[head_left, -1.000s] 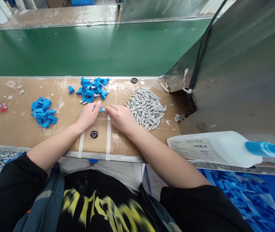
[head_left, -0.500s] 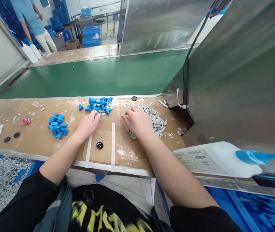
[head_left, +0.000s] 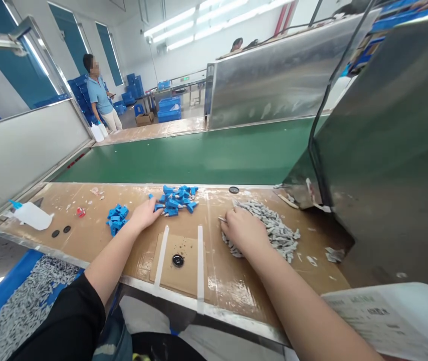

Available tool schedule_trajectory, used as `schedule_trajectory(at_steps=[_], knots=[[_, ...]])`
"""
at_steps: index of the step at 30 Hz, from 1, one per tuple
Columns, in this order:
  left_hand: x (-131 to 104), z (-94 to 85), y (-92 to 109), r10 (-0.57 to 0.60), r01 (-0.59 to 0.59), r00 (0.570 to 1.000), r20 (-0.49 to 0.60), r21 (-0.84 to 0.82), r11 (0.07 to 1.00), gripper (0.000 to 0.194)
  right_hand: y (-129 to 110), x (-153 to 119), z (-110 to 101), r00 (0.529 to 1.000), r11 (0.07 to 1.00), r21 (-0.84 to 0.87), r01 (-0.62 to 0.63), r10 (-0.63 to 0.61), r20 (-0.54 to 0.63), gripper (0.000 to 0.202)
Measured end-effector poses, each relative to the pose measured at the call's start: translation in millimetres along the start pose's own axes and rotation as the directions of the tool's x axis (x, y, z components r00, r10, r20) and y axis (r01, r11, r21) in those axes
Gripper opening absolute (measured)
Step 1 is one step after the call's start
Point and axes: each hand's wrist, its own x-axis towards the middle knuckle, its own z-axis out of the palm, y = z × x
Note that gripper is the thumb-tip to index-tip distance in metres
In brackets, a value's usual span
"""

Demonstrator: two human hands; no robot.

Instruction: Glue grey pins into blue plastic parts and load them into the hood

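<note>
Holding grey piece: right hand; bottle label blurred

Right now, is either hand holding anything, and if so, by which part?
The right hand seems to pinch a small, slim grey piece near one end. The left hand is at the blue plastic pieces; its hold cannot be told.

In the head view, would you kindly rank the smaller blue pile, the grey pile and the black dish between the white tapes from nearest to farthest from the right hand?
1. Grey pile, right at the right hand
2. Black dish, to its left
3. Smaller blue pile, farther left
</note>
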Motion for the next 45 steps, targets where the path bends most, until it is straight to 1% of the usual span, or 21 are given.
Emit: schedule_trajectory(at_steps=[1, 3, 6, 7, 9, 12, 15, 20, 25, 28, 31, 34, 35, 37, 38, 39, 40, 41, 42, 43, 45], knots=[[-3, -4.1, -3, -0.002, 0.003, 1.000, -0.021, 0.004, 1.000, 0.043, 0, 0, 0, 1.000, 1.000, 0.006, -0.005, 0.005, 0.002, 0.024], [-8, -16.6, -16, -0.051, 0.060, 0.995, -0.086, 0.109, 0.992, 0.045, 0, 1, 1, 1.000, 1.000, 0.013, -0.003, 0.003, -0.007, 0.022], [-15, -36.5, -47, -0.194, 0.236, 0.969, -0.156, 0.331, 0.914, 0.046, 0, 2, 3, 0.999, 1.000, 0.007, 0.003, -0.002, -0.032, 0.020], [-17, -41.0, -57, -0.238, 0.278, 0.960, -0.149, 0.371, 0.886, 0.045, -1, 2, 3, 0.999, 1.000, 0.004, 0.005, -0.005, -0.039, 0.021], [-18, -45.3, -74, -0.286, 0.307, 0.952, -0.112, 0.390, 0.868, 0.040, -1, 2, 4, 0.999, 1.000, 0.000, 0.018, -0.017, -0.049, 0.022], [-19, -42.7, -88, -0.289, 0.302, 0.953, -0.095, 0.402, 0.864, 0.037, -2, 3, 5, 0.997, 0.999, -0.006, 0.046, -0.046, -0.058, 0.023], [-18, -37.2, -93, -0.281, 0.297, 0.955, -0.098, 0.394, 0.870, 0.040, -3, 4, 5, 0.997, 0.999, 0.003, 0.042, -0.042, -0.057, 0.022], [-19, -32.3, -100, -0.271, 0.301, 0.954, -0.131, 0.392, 0.869, 0.050, -3, 5, 5, 0.996, 0.998, 0.014, 0.060, -0.059, -0.062, 0.022], [-21, -32.1, -105, -0.249, 0.278, 0.960, -0.126, 0.376, 0.884, 0.039, -2, 6, 8, 0.996, 0.998, 0.034, 0.061, -0.059, -0.064, 0.019], [-22, -32.4, -103, -0.230, 0.257, 0.966, -0.119, 0.346, 0.902, 0.034, -1, 7, 9, 0.997, 0.997, 0.050, 0.059, -0.056, -0.061, 0.017], [-26, -33.6, -101, -0.200, 0.230, 0.972, -0.123, 0.315, 0.921, 0.033, -2, 6, 5, 0.997, 0.996, 0.073, 0.041, -0.036, -0.067, 0.014], [-31, -36.1, -100, -0.154, 0.186, 0.973, -0.170, 0.193, 0.963, 0.034, -4, 5, -1, 0.997, 0.986, 0.165, 0.017, -0.003, -0.080, 0.012], [-33, -37.0, -99, -0.144, 0.167, 0.970, -0.195, 0.108, 0.980, 0.035, -5, 4, -3, 0.996, 0.978, 0.209, 0.021, -0.004, -0.084, 0.012], [-35, -38.4, -94, -0.156, 0.125, 0.957, -0.243, -0.138, 0.982, 0.037, -8, 4, -3, 0.995, 0.951, 0.302, 0.061, -0.033, -0.097, 0.012], [-35, -38.8, -89, -0.176, 0.099, 0.950, -0.259, -0.287, 0.953, 0.040, -10, 4, -2, 0.992, 0.933, 0.346, 0.096, -0.061, -0.111, 0.012], [-34, -39.2, -84, -0.201, 0.064, 0.943, -0.266, -0.448, 0.892, 0.042, -11, 4, 0, 0.987, 0.912, 0.386, 0.138, -0.095, -0.129, 0.012], [-32, -39.5, -77, -0.228, 0.025, 0.939, -0.259, -0.609, 0.793, 0.044, -13, 4, 2, 0.980, 0.889, 0.422, 0.179, -0.125, -0.152, 0.012], [-29, -39.9, -68, -0.256, -0.009, 0.938, -0.233, -0.756, 0.655, 0.044, -14, 3, 5, 0.973, 0.864, 0.454, 0.216, -0.150, -0.176, 0.012], [-26, -40.3, -59, -0.279, -0.031, 0.941, -0.191, -0.870, 0.493, 0.041, -16, 3, 7, 0.966, 0.842, 0.480, 0.246, -0.169, -0.198, 0.013], [-23, -40.8, -50, -0.294, -0.034, 0.946, -0.135, -0.945, 0.324, 0.036, -17, 2, 9, 0.958, 0.824, 0.497, 0.272, -0.186, -0.216, 0.016], [-16, -41.8, -31, -0.290, 0.004, 0.957, -0.003, -1.000, 0.026, 0.025, -20, 1, 12, 0.943, 0.802, 0.505, 0.320, -0.222, -0.246, 0.021]])
